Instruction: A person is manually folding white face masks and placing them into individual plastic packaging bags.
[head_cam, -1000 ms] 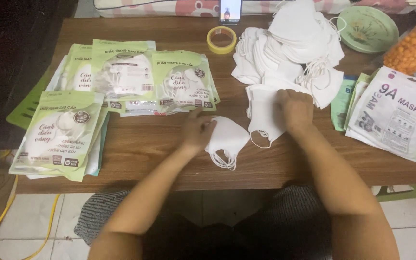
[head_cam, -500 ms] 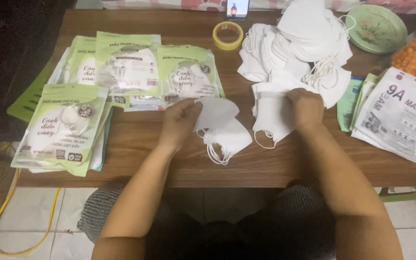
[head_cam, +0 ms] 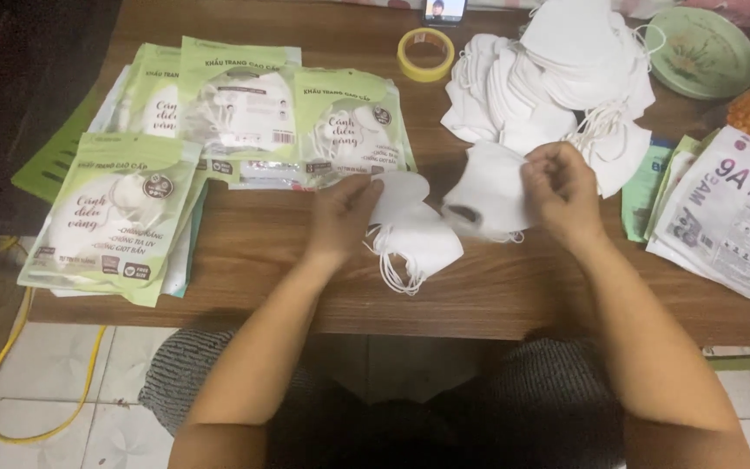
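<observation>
A wooden table (head_cam: 514,295) carries the work, seen from above. Along its left side lie green-and-white printed mask packets (head_cam: 340,130), overlapping in a fan; at the right edge sits a stack of white and grey mask packets (head_cam: 731,217). At the top right rises a loose heap of white folded face masks (head_cam: 557,78), ear loops trailing, with a pale green plate (head_cam: 705,52) beyond it and a roll of yellow tape (head_cam: 425,54) to its left.

The step in hand looks like gathering loose masks into a small stack. The right hand (head_cam: 562,191) pinches a white mask (head_cam: 488,195) by its edge, held just above the table. The left hand (head_cam: 340,217) rests with fingers curled on the small stack of masks (head_cam: 414,234) in front of the body, pinning its upper edge; whether it actually grips a mask is hard to tell. The next move likely calls for aligning the held mask over that stack, loops kept untangled.
</observation>
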